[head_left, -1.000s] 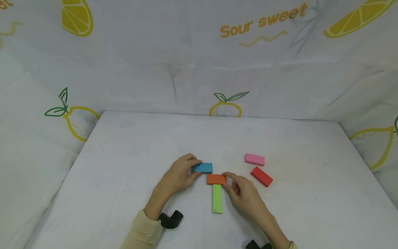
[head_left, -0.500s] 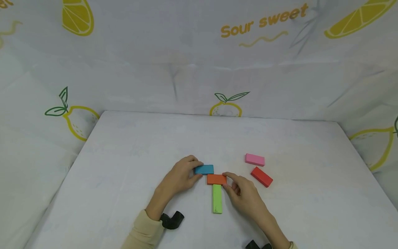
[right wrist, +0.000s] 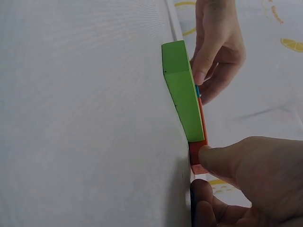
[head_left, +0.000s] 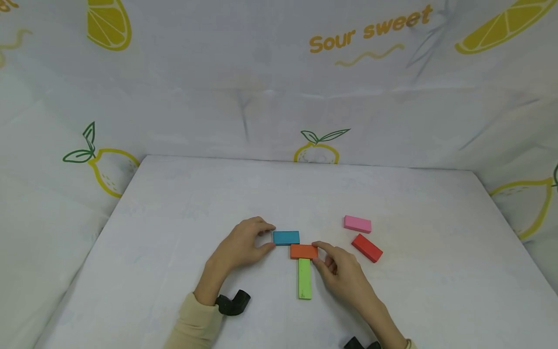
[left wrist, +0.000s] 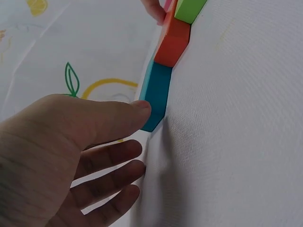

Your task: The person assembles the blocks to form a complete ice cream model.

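Note:
On the white table a blue block (head_left: pixel 286 238) lies flat, its front right corner against an orange block (head_left: pixel 303 251). A lime-green block (head_left: pixel 304 278) runs from the orange one toward the person, forming a stem. My left hand (head_left: pixel 245 243) is at the blue block's left end, its thumb and fingers spread apart and not gripping it. In the left wrist view that thumb overlaps the end of the blue block (left wrist: pixel 157 92); whether it touches is unclear. With thumb and index finger my right hand (head_left: pixel 346 276) pinches the right end of the orange block.
A pink block (head_left: pixel 357 224) and a red block (head_left: pixel 367 248) lie to the right of the joined blocks, behind my right hand. Black wrist pieces (head_left: pixel 234 303) sit on both arms. A lemon-printed white sheet (head_left: pixel 270 87) stands behind the table's far edge.
The blue block moved slightly toward the person until it met the orange one. My left hand then released it and drew back to the left. My right hand stayed still.

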`<state>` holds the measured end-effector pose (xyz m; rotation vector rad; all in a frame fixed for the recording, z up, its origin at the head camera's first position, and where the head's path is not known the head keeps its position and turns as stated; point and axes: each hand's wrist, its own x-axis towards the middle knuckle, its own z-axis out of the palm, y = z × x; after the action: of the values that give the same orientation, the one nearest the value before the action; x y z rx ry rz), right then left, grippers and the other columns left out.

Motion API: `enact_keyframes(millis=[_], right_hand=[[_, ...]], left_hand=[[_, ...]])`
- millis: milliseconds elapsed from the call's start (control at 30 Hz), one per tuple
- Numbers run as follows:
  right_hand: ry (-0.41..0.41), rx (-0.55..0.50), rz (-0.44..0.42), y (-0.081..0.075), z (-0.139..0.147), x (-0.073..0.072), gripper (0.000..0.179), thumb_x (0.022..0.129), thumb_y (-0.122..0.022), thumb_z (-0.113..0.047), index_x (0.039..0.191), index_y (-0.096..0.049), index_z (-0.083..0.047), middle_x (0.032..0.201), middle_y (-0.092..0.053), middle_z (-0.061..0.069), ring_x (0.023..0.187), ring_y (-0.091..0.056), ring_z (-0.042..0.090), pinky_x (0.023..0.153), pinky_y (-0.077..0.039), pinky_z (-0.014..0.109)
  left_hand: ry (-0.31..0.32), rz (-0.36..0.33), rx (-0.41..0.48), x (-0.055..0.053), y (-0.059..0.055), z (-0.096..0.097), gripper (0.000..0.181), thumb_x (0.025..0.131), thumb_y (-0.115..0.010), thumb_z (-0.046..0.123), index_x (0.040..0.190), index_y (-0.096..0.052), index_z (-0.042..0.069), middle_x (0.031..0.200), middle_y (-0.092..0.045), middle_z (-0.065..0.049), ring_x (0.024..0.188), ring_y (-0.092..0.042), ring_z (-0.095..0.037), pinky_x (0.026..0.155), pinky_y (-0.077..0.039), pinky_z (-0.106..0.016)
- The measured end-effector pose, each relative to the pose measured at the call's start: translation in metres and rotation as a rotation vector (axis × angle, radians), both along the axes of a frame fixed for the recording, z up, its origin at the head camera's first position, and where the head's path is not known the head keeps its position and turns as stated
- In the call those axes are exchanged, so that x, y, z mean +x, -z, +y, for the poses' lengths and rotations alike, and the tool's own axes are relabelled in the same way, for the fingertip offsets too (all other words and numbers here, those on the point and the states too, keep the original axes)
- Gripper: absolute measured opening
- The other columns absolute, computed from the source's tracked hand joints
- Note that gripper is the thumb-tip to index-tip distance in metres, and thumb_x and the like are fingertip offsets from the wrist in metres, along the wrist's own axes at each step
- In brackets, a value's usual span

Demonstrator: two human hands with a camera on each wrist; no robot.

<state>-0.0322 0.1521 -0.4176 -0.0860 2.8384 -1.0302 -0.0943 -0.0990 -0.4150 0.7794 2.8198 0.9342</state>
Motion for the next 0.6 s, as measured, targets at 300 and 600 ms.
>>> enact_keyframes(millis=[300,600], right_hand=[[-0.002,0.0,-0.002,0.001,0.0,0.0,0.042,0.09,-0.078,-0.016,0.13,-0.069,-0.017,0.072,-0.053,-0.004,0.065,-0.05,0.008,0.06,-0.044,0.017],[-0.008,-0.008,-0.002,0.0,0.001,0.0,0.042,0.09,-0.078,-0.016,0.131,-0.069,-0.016,0.072,-0.053,-0.004,0.065,-0.05,0.008,0.06,-0.044,0.017]], left_hand=[[0.031,0.0,0.009,0.0,0.001,0.004,0.03,0.09,-0.076,0.011,0.118,-0.074,0.003,0.109,-0.075,-0.005,0.098,-0.067,-0.018,0.091,-0.056,-0.037],[0.038,0.039,0.006,0.003,0.002,0.014,0.03,0.091,-0.075,0.012,0.12,-0.073,0.004,0.111,-0.075,-0.005,0.1,-0.068,-0.018,0.091,-0.057,-0.036]])
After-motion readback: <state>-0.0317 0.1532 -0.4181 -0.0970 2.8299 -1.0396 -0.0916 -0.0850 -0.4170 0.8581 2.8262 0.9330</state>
